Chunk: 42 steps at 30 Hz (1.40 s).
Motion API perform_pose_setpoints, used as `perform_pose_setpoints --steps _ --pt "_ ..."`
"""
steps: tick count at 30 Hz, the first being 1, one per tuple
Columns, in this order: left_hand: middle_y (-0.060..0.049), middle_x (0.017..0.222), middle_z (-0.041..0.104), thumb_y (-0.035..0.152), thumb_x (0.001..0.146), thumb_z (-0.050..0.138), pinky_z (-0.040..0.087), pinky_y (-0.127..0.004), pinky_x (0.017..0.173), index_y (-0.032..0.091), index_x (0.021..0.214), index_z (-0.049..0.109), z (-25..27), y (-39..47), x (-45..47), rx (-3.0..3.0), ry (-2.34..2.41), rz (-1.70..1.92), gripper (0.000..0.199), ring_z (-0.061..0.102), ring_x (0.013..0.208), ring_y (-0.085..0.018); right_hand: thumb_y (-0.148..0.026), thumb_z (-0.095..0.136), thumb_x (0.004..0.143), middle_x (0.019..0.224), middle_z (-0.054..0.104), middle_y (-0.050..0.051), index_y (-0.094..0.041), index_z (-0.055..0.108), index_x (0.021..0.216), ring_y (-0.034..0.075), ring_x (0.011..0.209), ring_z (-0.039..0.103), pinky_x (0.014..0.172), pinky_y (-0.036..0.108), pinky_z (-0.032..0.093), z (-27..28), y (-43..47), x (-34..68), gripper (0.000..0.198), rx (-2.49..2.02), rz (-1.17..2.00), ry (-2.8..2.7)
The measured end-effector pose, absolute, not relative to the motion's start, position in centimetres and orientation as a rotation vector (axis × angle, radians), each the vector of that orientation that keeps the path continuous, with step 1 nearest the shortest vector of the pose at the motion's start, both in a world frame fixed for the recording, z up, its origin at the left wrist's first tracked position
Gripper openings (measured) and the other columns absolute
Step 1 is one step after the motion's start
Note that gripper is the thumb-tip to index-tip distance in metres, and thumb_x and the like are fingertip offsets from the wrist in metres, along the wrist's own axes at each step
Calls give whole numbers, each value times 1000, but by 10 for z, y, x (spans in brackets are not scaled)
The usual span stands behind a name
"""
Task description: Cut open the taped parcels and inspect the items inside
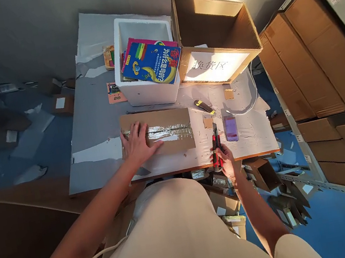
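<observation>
While your left hand (138, 145) lay spread on the closed brown cardboard box (160, 119), your right hand (226, 161) gripped the red-black utility knife (216, 149), clear shiny tape (171, 132) apparently uncut.

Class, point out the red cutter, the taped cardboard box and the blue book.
Red cutter (215, 142), head view: handle, near the blade.
Taped cardboard box (169, 131), head view: tape along its top.
Blue book (151, 63), head view: middle of its cover.

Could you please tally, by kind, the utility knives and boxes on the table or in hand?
Utility knives: 2 (red-and-black knife in the right hand, black-and-yellow knife)
Brown cardboard boxes: 2 (long taped box, tall open box)
White foam box: 1
Total: 5
</observation>
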<state>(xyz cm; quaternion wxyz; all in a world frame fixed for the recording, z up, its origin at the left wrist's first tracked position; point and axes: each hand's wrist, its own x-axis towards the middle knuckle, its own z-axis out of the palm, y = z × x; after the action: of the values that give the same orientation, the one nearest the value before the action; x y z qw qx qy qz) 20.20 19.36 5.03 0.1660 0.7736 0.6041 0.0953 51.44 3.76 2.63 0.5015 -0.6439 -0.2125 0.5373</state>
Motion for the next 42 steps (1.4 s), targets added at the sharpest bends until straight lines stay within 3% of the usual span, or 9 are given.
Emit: perform_pose_setpoints --steps 4,6,9,16,26,29,34,39,42 --pt "-14 152 33 51 86 41 15 -54 115 20 143 40 42 251 170 2037 1824 494 65 34 138 -33 -58 62 74 119 62 6 -28 48 102 18 69 65 51 32 56 15 48 450 43 -1511 1336 -412" --pt "-15 141 49 42 86 41 33 -45 109 16 134 51 30 281 154 1903 1764 522 56 46 129 -30 -59 61 74 125 58 6 -29 44 105 20 79 68 52 32 57 12 55 437 46 -1492 1295 -392" --pt "-12 118 67 35 81 43 45 -38 96 17 117 64 15 299 132 1725 1767 568 45 61 108 -26 -56 63 73 126 56 4 -30 42 105 21 92 68 58 32 58 10 73 439 46 -1448 1237 -398" --pt "-7 81 70 47 69 58 51 -33 75 17 85 68 3 208 102 1346 1842 695 36 64 75 -20 -53 60 77 117 56 1 -31 45 107 17 106 62 76 32 56 13 153 446 40 -1350 1247 -627" --pt "2 60 54 56 61 70 46 -27 55 19 75 59 0 99 155 898 1611 813 42 52 56 -13 -51 58 76 96 63 3 -25 48 102 14 82 58 70 28 52 7 164 437 38 -1546 1214 -910" --pt "1 65 58 51 61 69 47 -28 59 18 79 60 0 103 153 956 1650 798 39 56 61 -15 -50 57 78 100 64 4 -26 48 102 15 82 60 70 29 52 13 149 435 36 -1561 1244 -882" --pt "-9 101 66 44 66 64 52 -33 73 18 98 61 8 144 150 1248 1673 711 42 63 91 -22 -50 59 78 100 65 4 -24 49 99 13 70 61 63 28 52 20 107 435 35 -1550 1241 -730" --pt "-14 125 58 41 75 61 49 -38 90 14 121 55 27 252 170 1703 1662 679 53 60 108 -25 -46 69 74 95 65 3 -25 56 105 14 65 62 61 32 54 18 37 428 40 -1468 1442 -456" --pt "-16 144 43 34 81 58 35 -37 107 11 136 45 28 316 186 1916 1528 655 60 42 131 -26 -50 68 75 105 67 5 -29 55 111 20 74 68 69 40 57 16 9 415 44 -1417 1593 -336"
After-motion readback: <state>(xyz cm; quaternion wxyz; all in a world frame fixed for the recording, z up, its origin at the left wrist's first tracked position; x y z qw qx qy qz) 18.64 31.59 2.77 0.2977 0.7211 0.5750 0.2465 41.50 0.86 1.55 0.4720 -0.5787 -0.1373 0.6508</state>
